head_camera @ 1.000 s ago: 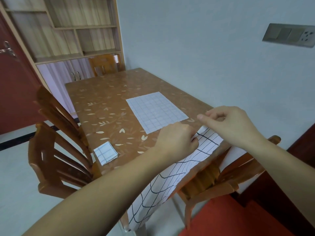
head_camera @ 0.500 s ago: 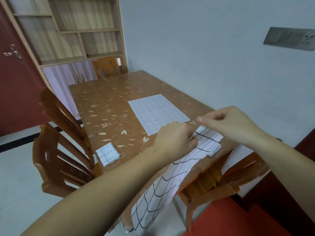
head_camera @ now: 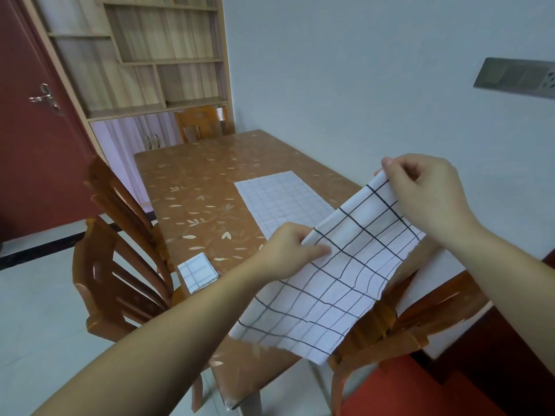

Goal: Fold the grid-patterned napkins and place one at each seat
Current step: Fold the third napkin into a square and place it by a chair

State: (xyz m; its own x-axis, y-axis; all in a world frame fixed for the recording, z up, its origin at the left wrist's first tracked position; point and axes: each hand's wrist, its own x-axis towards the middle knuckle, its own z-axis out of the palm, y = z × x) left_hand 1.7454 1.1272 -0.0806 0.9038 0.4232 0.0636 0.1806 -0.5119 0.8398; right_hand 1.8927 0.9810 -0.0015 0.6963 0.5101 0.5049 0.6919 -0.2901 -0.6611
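A white napkin with a dark grid (head_camera: 336, 274) hangs in the air above the table's near right corner, doubled over. My left hand (head_camera: 288, 250) pinches its near upper corner and my right hand (head_camera: 426, 190) pinches the far upper corner, higher up. Its lower edge droops over the table edge. A second grid napkin (head_camera: 282, 202) lies flat and unfolded on the brown leaf-patterned table (head_camera: 195, 181). A small folded napkin (head_camera: 198, 273) lies at the table's left edge, by the left chair.
Wooden chairs stand at the left side (head_camera: 120, 250), the far end (head_camera: 201, 123) and under the near right corner (head_camera: 399, 325). A pale wall runs along the table's right side. A shelf cabinet (head_camera: 144, 55) and a red door (head_camera: 30, 115) are behind.
Both hands lifted the napkin off the table's near edge. The right hand rose and moved away from the left, stretching the top edge taut.
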